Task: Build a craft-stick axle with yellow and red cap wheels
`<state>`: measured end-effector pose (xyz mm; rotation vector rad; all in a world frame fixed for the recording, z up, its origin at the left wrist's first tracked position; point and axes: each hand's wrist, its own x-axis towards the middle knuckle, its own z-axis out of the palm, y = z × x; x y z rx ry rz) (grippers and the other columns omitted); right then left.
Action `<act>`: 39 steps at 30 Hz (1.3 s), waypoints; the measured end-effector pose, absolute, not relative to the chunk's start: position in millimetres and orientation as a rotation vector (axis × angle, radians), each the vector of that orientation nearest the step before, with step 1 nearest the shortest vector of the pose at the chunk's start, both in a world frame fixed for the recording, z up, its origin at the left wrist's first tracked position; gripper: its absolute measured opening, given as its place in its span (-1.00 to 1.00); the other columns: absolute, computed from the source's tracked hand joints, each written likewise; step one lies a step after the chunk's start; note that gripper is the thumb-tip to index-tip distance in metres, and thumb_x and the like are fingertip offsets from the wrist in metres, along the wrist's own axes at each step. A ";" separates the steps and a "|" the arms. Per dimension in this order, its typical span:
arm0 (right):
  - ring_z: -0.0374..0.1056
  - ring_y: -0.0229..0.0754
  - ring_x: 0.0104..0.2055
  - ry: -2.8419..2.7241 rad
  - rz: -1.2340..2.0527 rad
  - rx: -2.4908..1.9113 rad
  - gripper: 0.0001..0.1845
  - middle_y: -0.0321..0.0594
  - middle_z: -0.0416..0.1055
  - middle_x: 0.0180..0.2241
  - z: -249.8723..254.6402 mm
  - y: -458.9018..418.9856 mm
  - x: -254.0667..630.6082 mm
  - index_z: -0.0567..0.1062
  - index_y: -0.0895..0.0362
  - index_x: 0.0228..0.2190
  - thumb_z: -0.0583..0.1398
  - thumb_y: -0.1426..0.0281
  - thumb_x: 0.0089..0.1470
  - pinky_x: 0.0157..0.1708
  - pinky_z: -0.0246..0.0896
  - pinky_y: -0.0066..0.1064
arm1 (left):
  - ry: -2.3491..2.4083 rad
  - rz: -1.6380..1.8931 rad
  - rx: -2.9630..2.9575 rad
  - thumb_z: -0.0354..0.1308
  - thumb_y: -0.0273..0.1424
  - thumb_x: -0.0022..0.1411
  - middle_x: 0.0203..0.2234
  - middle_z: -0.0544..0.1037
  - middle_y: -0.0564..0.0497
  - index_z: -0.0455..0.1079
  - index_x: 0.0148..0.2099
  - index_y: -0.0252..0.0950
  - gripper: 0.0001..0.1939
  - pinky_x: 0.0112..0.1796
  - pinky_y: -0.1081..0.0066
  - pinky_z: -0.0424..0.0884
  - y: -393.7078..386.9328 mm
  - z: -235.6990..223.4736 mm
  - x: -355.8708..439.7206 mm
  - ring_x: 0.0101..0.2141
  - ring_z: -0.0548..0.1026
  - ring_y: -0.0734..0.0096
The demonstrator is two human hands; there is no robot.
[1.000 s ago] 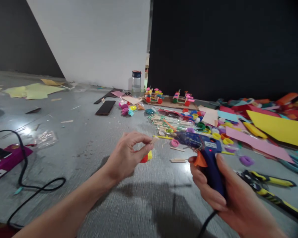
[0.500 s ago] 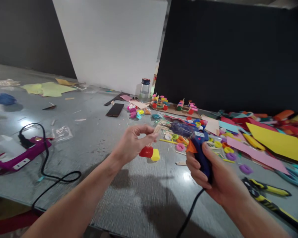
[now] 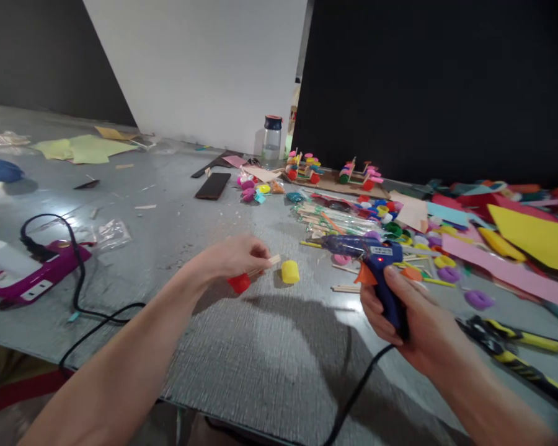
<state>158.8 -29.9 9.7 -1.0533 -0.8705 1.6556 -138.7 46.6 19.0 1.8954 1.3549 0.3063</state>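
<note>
My left hand [image 3: 232,257] pinches a small wooden stick [image 3: 267,262] low over the grey table [image 3: 270,365], with a red bottle cap [image 3: 239,283] just under the hand. A yellow cap [image 3: 290,271] sits on the table right beside the stick's end. My right hand [image 3: 402,316] grips the handle of a blue hot glue gun [image 3: 372,260] with an orange trigger; its nozzle points left, apart from the stick. Its black cord runs down off the table's front edge.
A purple power strip [image 3: 32,275] with a black cable lies at the left. Coloured caps, sticks [image 3: 339,220] and foam sheets [image 3: 530,238] crowd the right side. Yellow-handled pliers [image 3: 511,347] lie at the right. A phone [image 3: 212,185], a jar [image 3: 272,136] and small cap models [image 3: 335,173] stand farther back.
My left hand dropped from mid-air down to the table with the stick; the yellow cap now sits apart on the table. The glue gun moved slightly right and lower.
</note>
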 end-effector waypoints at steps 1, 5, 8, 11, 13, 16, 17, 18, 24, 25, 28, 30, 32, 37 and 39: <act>0.06 -0.43 -0.75 -0.874 1.654 -1.053 -0.59 -0.37 0.31 -0.63 9.1 -30.9 160.3 0.46 0.12 -0.45 0.36 0.04 0.08 -0.80 -0.17 -0.58 | 1.352 0.278 1.893 0.18 -0.19 0.17 -0.54 0.52 0.04 0.50 -0.37 -0.29 -0.74 -0.44 0.42 0.19 47.6 17.8 -139.5 -0.51 0.38 0.44; 0.06 -0.43 -0.75 -0.896 1.634 -1.050 -0.61 -0.37 0.31 -0.63 8.9 -33.1 162.6 0.46 0.10 -0.44 0.35 0.04 0.09 -0.79 -0.19 -0.58 | 1.381 0.211 1.902 0.17 -0.15 0.21 -0.53 0.52 0.04 0.52 -0.32 -0.27 -0.71 -0.42 0.41 0.19 50.1 18.8 -142.6 -0.49 0.40 0.42; 0.05 -0.43 -0.74 -0.905 1.639 -1.073 -0.61 -0.38 0.30 -0.62 8.3 -32.3 162.5 0.47 0.09 -0.40 0.35 0.04 0.09 -0.79 -0.20 -0.58 | 1.417 0.186 1.914 0.19 -0.06 0.22 -0.52 0.50 0.04 0.54 -0.31 -0.29 -0.63 -0.43 0.40 0.15 51.9 21.3 -144.7 -0.50 0.34 0.45; 0.04 -0.42 -0.74 -0.922 1.646 -1.098 -0.61 -0.39 0.28 -0.64 6.8 -31.1 162.8 0.48 0.09 -0.38 0.35 0.03 0.09 -0.78 -0.20 -0.57 | 1.428 0.153 1.905 0.21 -0.01 0.19 -0.50 0.51 0.03 0.57 -0.30 -0.30 -0.57 -0.43 0.40 0.13 52.9 23.3 -146.7 -0.49 0.32 0.46; 0.03 -0.42 -0.74 -0.930 1.637 -1.109 -0.61 -0.39 0.29 -0.63 6.1 -30.9 163.1 0.47 0.09 -0.38 0.35 0.03 0.09 -0.78 -0.21 -0.57 | 1.429 0.128 1.895 0.24 -0.01 0.16 -0.46 0.55 0.01 0.60 -0.25 -0.30 -0.57 -0.42 0.40 0.15 52.8 25.4 -148.2 -0.46 0.36 0.43; 0.03 -0.42 -0.74 -0.945 1.614 -1.123 -0.62 -0.39 0.29 -0.63 6.7 -31.6 162.8 0.43 0.07 -0.40 0.33 0.03 0.11 -0.78 -0.20 -0.57 | 1.414 0.111 1.895 0.29 -0.04 0.12 -0.34 0.62 -0.03 0.61 -0.16 -0.29 -0.58 -0.37 0.43 0.21 51.4 30.8 -150.9 -0.38 0.45 0.38; 0.03 -0.42 -0.74 -0.953 1.605 -1.128 -0.62 -0.39 0.29 -0.62 7.3 -31.9 162.5 0.43 0.07 -0.40 0.33 0.04 0.11 -0.78 -0.19 -0.58 | 1.401 0.111 1.901 0.30 -0.06 0.11 -0.32 0.63 -0.03 0.60 -0.15 -0.29 -0.58 -0.35 0.43 0.23 50.7 33.0 -151.9 -0.35 0.46 0.37; 0.04 -0.41 -0.73 -0.963 1.598 -1.131 -0.63 -0.40 0.29 -0.62 7.9 -32.2 162.3 0.43 0.07 -0.39 0.32 0.04 0.12 -0.78 -0.19 -0.58 | 1.381 0.115 1.906 0.30 -0.08 0.12 -0.31 0.63 -0.03 0.59 -0.15 -0.29 -0.60 -0.34 0.44 0.25 50.0 35.0 -153.0 -0.34 0.47 0.36; 0.05 -0.41 -0.71 -1.011 1.546 -1.141 -0.62 -0.41 0.29 -0.61 5.1 -29.6 162.2 0.38 0.06 -0.42 0.31 0.05 0.14 -0.77 -0.19 -0.57 | 1.261 0.125 1.834 0.29 -0.06 0.16 -0.30 0.64 -0.02 0.60 -0.17 -0.25 -0.63 -0.35 0.47 0.27 46.9 39.9 -154.0 -0.34 0.50 0.38; 0.07 -0.41 -0.71 -1.047 1.509 -1.160 -0.62 -0.41 0.30 -0.60 3.6 -28.6 162.2 0.37 0.06 -0.41 0.30 0.04 0.16 -0.76 -0.19 -0.56 | 1.255 0.110 1.835 0.29 -0.06 0.16 -0.30 0.64 -0.02 0.60 -0.17 -0.25 -0.63 -0.36 0.47 0.28 46.8 39.7 -153.3 -0.35 0.50 0.38; 0.11 -0.38 -0.68 -1.270 1.323 -1.262 -0.62 -0.41 0.32 -0.60 1.1 -27.9 162.4 0.39 0.05 -0.38 0.25 0.02 0.22 -0.74 -0.12 -0.51 | 1.270 0.121 1.846 0.28 -0.04 0.16 -0.35 0.63 -0.03 0.59 -0.17 -0.26 -0.61 -0.40 0.47 0.27 46.5 39.3 -152.2 -0.39 0.49 0.39; 0.15 -0.35 -0.65 -1.465 1.152 -1.337 -0.62 -0.40 0.32 -0.59 3.0 -30.1 162.6 0.39 0.05 -0.37 0.19 0.01 0.27 -0.69 -0.03 -0.47 | 1.294 0.140 1.853 0.27 -0.03 0.17 -0.37 0.63 -0.03 0.59 -0.18 -0.26 -0.60 -0.42 0.46 0.27 46.2 39.9 -152.3 -0.42 0.49 0.39; 0.20 -0.32 -0.60 -1.641 0.985 -1.404 -0.63 -0.38 0.34 -0.57 8.2 -33.2 162.7 0.40 0.03 -0.35 0.14 0.02 0.32 -0.62 0.04 -0.43 | 1.316 0.136 1.882 0.25 -0.05 0.17 -0.38 0.63 -0.03 0.58 -0.18 -0.26 -0.62 -0.44 0.45 0.26 45.9 40.6 -152.4 -0.43 0.49 0.38; 0.22 -0.23 -0.55 -2.015 0.551 -1.466 -0.60 -0.35 0.33 -0.57 28.5 -34.3 156.4 0.42 0.00 -0.35 0.07 -0.01 0.35 -0.54 0.07 -0.34 | 1.407 0.101 1.958 0.26 -0.17 0.11 -0.44 0.62 0.00 0.59 -0.23 -0.26 -0.72 -0.46 0.45 0.20 48.1 36.3 -150.7 -0.47 0.47 0.39; 0.21 -0.20 -0.57 -2.101 0.410 -1.461 -0.57 -0.34 0.31 -0.60 35.1 -31.3 150.9 0.41 0.00 -0.38 0.08 -0.04 0.32 -0.56 0.04 -0.32 | 1.416 0.108 1.970 0.28 -0.23 0.08 -0.45 0.62 0.01 0.60 -0.27 -0.25 -0.77 -0.46 0.43 0.18 49.8 32.8 -149.9 -0.48 0.46 0.39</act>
